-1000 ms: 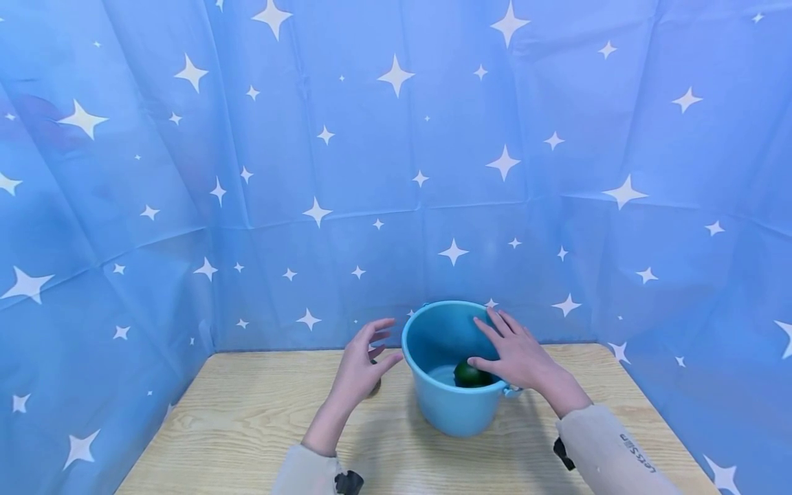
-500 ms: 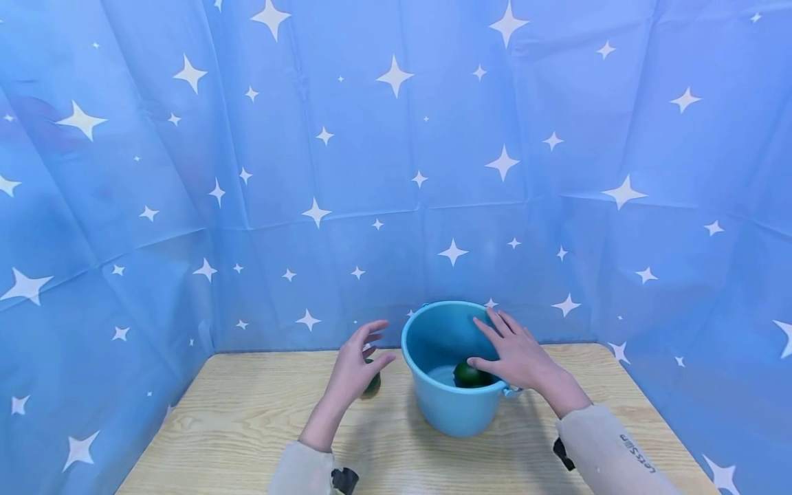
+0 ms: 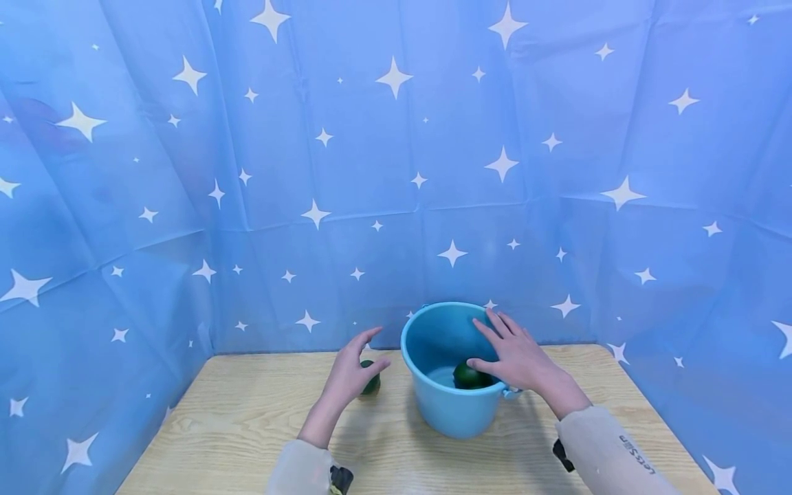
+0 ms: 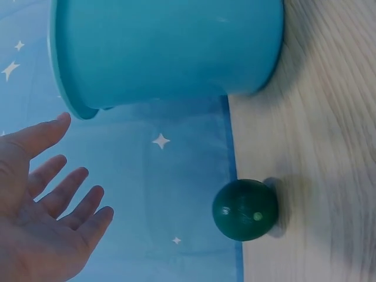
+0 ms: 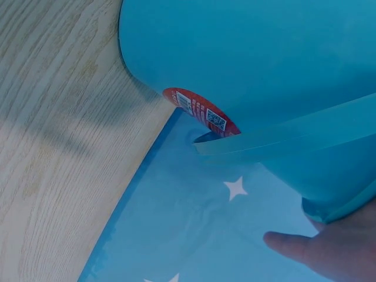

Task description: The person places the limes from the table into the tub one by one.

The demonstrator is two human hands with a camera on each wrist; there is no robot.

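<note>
My left hand [image 3: 348, 375] hovers left of the blue bucket [image 3: 458, 412], fingers spread and apart from it. A dark green, round fruit-like object [image 3: 371, 379] stands on the table just beyond the left hand; in the left wrist view this green object [image 4: 245, 210] is whole, with a pale spot. Another dark green, rounded object [image 3: 470, 377] lies inside the bucket, partly hidden by my right thumb. My right hand [image 3: 518, 357] rests over the bucket's right rim, its fingers straight and fanned. In the right wrist view one finger [image 5: 288, 244] extends outside the bucket.
The wooden table [image 3: 247, 426] ends at a blue star-printed curtain [image 3: 371, 172] on the back and sides. The bucket's handle [image 5: 294, 132] hangs along its outside, close to a red label [image 5: 200, 108].
My left hand has drawn back leftward and slightly down from the bucket, uncovering more of the green object on the table. The right hand and the bucket have stayed put.
</note>
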